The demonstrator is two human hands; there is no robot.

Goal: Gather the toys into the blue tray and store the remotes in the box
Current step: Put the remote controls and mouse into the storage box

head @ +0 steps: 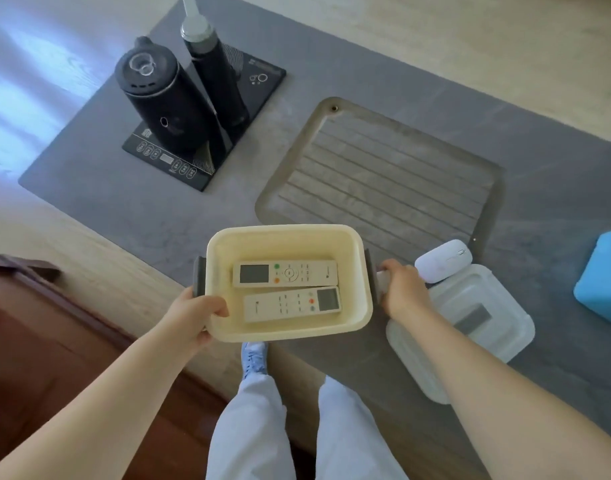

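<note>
A cream box [361,271] with dark side handles sits at the near edge of the grey table. Two white remotes lie flat inside it, one [285,273] behind the other [292,304]. My left hand [196,315] grips the box's left rim, thumb inside. My right hand [402,289] is closed around the right handle. The box's near part overhangs the table edge. A corner of the blue tray [603,282] shows at the right frame edge.
A translucent lid [470,327] lies right of the box, with a white mouse [442,259] at its far corner. A ridged drain recess [383,174] lies behind. A black kettle [158,102] and tall bottle [214,74] stand on a control pad at far left.
</note>
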